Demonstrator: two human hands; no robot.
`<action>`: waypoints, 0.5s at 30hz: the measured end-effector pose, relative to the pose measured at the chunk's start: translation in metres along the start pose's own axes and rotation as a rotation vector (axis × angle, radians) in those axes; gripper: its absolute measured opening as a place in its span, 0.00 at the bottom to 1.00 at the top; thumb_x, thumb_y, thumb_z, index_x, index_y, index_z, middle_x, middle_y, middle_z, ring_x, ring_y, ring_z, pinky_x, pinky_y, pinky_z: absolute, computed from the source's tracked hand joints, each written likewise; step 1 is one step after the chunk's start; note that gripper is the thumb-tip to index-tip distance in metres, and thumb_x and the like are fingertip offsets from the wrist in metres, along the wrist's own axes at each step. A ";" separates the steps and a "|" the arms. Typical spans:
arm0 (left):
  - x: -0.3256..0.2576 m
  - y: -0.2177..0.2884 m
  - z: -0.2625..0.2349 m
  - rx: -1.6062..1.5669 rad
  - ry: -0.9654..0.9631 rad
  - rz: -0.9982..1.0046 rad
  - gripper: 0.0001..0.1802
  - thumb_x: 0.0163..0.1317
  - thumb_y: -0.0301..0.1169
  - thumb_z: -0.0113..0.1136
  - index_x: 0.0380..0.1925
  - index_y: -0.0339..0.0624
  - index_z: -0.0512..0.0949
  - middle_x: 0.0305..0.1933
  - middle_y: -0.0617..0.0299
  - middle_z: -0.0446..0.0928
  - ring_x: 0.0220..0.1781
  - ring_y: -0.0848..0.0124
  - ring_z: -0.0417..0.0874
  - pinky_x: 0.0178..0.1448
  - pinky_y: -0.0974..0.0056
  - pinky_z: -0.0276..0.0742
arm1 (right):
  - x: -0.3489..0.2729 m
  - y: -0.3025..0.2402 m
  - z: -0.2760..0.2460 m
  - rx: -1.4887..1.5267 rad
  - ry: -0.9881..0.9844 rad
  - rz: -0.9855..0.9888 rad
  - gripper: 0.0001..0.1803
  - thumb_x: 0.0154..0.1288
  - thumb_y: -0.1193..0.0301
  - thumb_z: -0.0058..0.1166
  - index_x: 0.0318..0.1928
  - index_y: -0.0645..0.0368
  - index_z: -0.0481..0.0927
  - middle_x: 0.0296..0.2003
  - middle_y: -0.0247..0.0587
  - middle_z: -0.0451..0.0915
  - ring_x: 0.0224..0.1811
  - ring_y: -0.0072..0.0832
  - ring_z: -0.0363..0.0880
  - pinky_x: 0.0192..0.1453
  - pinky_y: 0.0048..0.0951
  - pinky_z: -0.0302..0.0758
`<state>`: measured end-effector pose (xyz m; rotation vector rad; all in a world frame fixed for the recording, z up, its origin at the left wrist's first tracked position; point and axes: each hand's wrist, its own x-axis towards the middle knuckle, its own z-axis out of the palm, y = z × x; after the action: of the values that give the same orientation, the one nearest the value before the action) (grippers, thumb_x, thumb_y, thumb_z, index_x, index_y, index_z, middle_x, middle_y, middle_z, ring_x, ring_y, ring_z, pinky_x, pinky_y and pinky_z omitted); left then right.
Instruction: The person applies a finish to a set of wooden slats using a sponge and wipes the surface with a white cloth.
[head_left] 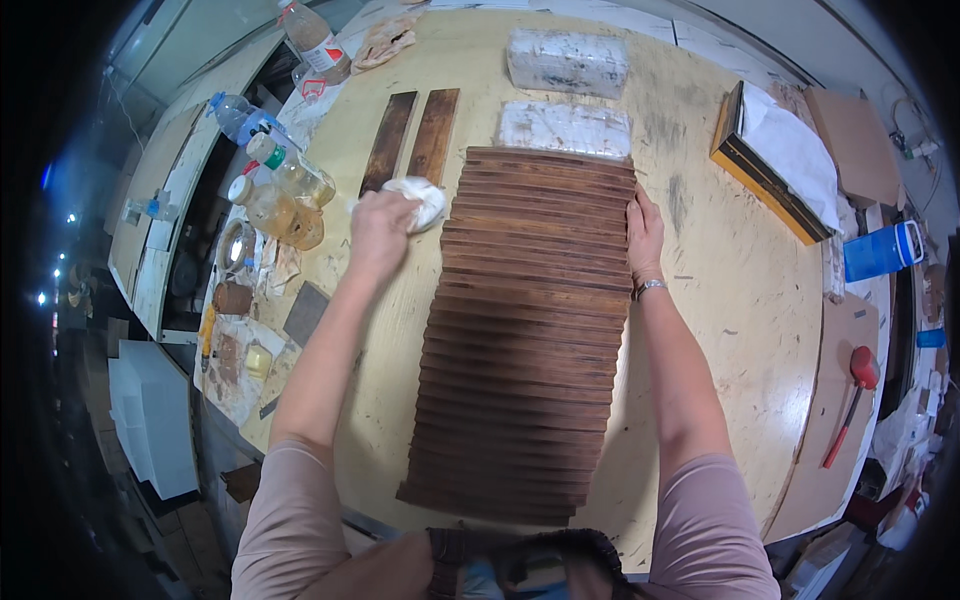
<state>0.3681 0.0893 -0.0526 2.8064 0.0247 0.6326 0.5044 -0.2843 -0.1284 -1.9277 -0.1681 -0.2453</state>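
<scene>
A long row of dark brown stained wooden slats (pixel 530 300), laid side by side, runs from near my body toward the middle of the table. My left hand (pixel 380 232) is closed on a white cloth (pixel 429 205), just left of the slats' far end. Two separate brown wooden strips (pixel 433 135) lie beyond that hand. Against the right edge of the slats, near the far end, my right hand (pixel 646 232) rests with its fingers stretched along the side. A bracelet is on that wrist.
Plastic bottles with liquid (pixel 275 210) and a tape roll (pixel 237 248) line the left table edge. Two plastic-wrapped blocks (pixel 567 62) stand at the far side. On the right are a black and yellow box (pixel 732 140), a blue jug (pixel 872 254) and a red-handled tool (pixel 864 370).
</scene>
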 end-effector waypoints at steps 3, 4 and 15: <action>0.027 0.047 0.010 -0.250 0.050 0.103 0.11 0.57 0.24 0.63 0.39 0.46 0.89 0.40 0.57 0.83 0.47 0.56 0.81 0.55 0.55 0.77 | -0.001 0.004 0.000 0.004 0.016 -0.004 0.25 0.74 0.65 0.47 0.67 0.61 0.75 0.51 0.56 0.78 0.57 0.46 0.77 0.66 0.36 0.70; 0.033 0.077 0.026 -0.278 0.024 0.218 0.11 0.57 0.24 0.64 0.38 0.45 0.89 0.39 0.58 0.83 0.47 0.56 0.81 0.55 0.56 0.78 | 0.000 0.007 -0.001 -0.002 0.019 -0.016 0.25 0.74 0.65 0.47 0.67 0.61 0.75 0.51 0.55 0.78 0.57 0.45 0.77 0.66 0.36 0.70; 0.055 0.126 0.055 -0.225 -0.070 0.288 0.06 0.56 0.25 0.66 0.33 0.45 0.88 0.38 0.59 0.82 0.45 0.57 0.81 0.51 0.54 0.79 | -0.001 0.010 0.001 0.012 0.024 -0.020 0.25 0.74 0.64 0.47 0.67 0.59 0.75 0.49 0.55 0.78 0.55 0.46 0.77 0.65 0.37 0.70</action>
<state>0.4363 -0.0419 -0.0449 2.6301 -0.4430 0.5589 0.5057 -0.2871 -0.1376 -1.9112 -0.1730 -0.2799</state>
